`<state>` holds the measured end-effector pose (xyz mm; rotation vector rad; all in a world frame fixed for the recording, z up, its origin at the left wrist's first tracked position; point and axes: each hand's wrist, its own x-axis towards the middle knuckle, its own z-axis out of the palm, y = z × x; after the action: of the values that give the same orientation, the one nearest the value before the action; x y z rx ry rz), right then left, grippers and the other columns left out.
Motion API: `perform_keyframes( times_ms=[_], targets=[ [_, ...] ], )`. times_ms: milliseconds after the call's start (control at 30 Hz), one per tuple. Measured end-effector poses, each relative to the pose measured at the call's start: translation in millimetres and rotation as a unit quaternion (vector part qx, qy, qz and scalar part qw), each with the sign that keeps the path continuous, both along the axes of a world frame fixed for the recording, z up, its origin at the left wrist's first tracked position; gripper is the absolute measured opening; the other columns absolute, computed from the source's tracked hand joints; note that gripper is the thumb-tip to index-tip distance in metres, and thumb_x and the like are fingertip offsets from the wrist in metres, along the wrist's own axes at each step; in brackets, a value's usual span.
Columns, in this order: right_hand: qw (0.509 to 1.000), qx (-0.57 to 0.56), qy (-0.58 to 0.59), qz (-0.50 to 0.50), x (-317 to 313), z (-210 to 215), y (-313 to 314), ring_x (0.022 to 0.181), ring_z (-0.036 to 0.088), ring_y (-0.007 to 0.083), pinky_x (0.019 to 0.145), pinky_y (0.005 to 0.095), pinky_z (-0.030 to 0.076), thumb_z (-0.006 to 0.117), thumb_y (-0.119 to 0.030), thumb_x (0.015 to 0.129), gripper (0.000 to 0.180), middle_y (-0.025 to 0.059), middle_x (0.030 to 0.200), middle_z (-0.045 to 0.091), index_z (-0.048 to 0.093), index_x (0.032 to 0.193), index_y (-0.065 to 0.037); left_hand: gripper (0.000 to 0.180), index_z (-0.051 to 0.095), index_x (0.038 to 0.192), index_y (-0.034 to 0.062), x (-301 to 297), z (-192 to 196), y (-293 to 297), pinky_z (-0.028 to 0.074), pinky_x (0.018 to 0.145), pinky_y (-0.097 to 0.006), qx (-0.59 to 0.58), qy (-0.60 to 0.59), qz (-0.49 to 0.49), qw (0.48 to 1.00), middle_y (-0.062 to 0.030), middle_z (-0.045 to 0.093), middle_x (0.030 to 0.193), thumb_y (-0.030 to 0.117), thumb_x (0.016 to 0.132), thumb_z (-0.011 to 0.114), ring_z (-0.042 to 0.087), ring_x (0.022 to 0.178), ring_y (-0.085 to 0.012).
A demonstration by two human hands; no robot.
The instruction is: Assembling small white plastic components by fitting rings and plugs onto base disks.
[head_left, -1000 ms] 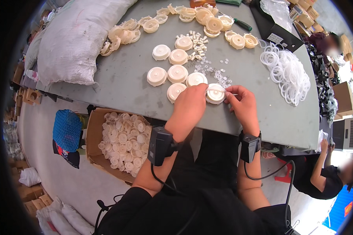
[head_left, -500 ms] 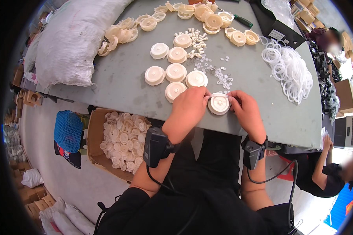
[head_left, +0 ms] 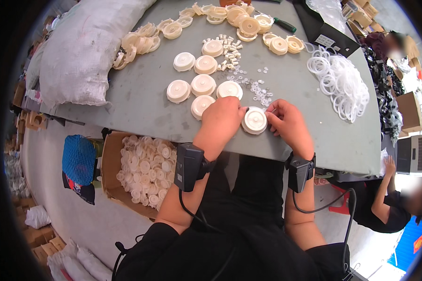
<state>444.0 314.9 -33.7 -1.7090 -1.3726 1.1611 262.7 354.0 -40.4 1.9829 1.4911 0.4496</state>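
Note:
A round cream plastic cap (head_left: 255,120) with a small raised centre lies near the table's front edge. My left hand (head_left: 222,121) is closed, its thumb and forefinger tips at the cap's upper left rim. On the other side my right hand (head_left: 290,125) has curled fingers, with thumb and forefinger pinched at the right rim. Whether a thin ring sits between the fingertips and the rim is too small to tell. Several similar round caps (head_left: 203,85) stand beyond my left hand. Small translucent washers (head_left: 260,91) are scattered past the cap, next to small white plugs (head_left: 229,56).
Clear rings (head_left: 344,86) lie heaped at the right. Cream plastic housings (head_left: 248,26) line the table's back, with a green-handled screwdriver (head_left: 284,25). A white sack (head_left: 75,56) occupies the left. Below it stands a cardboard box (head_left: 112,175) of parts. A co-worker (head_left: 384,206) sits at right.
My right fingers have curled more and shifted slightly around the cap's right rim. My left hand stays at its left side. The whole view has shifted a little.

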Motion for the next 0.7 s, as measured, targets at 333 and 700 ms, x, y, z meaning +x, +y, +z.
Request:
perform_keyframes(
  times_ms=[333, 700],
  targets=[
    [0.916, 0.217, -0.204, -0.268, 107, -7, 7, 0.069, 0.055, 0.0149, 0.062, 0.0309, 0.045, 0.066, -0.016, 0.081, 0.023, 0.0056, 0.076, 0.059, 0.063, 0.102, -0.007, 0.027, 0.064, 0.077, 0.0043, 5, -10, -8, 0.046, 0.057, -0.039, 0.047, 0.009, 0.043, 0.998, -0.012, 0.064, 0.069, 0.03, 0.084, 0.062, 0.062, 0.066, -0.0296],
    [0.855, 0.213, -0.417, -0.221, 152, -22, 35, 0.072, 0.058, 0.0229, 0.065, 0.0361, 0.045, 0.066, -0.022, 0.084, 0.018, 0.0081, 0.079, 0.059, 0.067, 0.094, -0.008, 0.02, 0.063, 0.085, 0.0053, -1, 3, -13, 0.046, 0.057, -0.037, 0.053, -0.056, 0.064, 0.995, -0.0104, 0.065, 0.07, 0.025, 0.085, 0.06, 0.062, 0.064, -0.0277]
  ],
)
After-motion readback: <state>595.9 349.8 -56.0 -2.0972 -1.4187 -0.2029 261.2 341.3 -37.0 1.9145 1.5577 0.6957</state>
